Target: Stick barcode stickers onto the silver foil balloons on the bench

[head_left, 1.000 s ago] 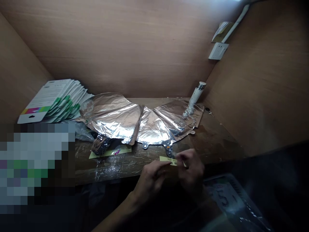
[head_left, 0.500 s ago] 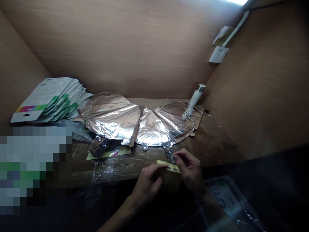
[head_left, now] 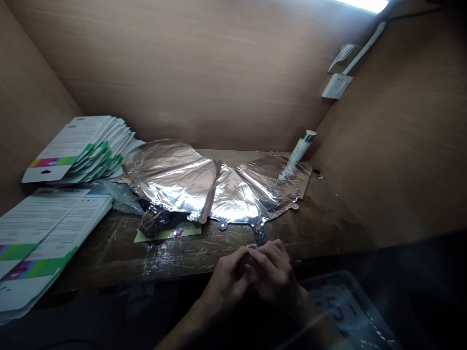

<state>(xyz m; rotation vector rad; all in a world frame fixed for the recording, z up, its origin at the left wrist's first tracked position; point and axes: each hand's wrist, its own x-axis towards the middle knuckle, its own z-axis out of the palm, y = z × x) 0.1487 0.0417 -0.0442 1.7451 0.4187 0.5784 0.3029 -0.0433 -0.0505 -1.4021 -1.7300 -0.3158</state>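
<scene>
Close together at the table's front edge, my left hand (head_left: pixel 225 278) and my right hand (head_left: pixel 273 272) have their fingertips meeting. A small white sticker (head_left: pixel 251 246) with dark print pokes up between them, pinched by both. Most of what lies between my palms is hidden by fingers and shadow. Just beyond my hands a large, crinkled foil balloon (head_left: pixel 182 170), coppery and silver, lies flat. One of its dark tabs (head_left: pixel 260 234) reaches toward my right hand.
Stacks of printed cards (head_left: pixel 69 146) stand at the left, with more cards (head_left: pixel 54 233) nearer. A white tube (head_left: pixel 297 155) leans at the back right. A yellow sheet (head_left: pixel 189 228) lies partly under the balloon. A wall socket (head_left: pixel 336 86) and a clear plastic box (head_left: pixel 346 306) are at right.
My right hand has moved left against my left hand. The yellow sticker sheet my left hand held no longer shows. The small sticker now sits between both hands' fingertips. The view has shifted slightly.
</scene>
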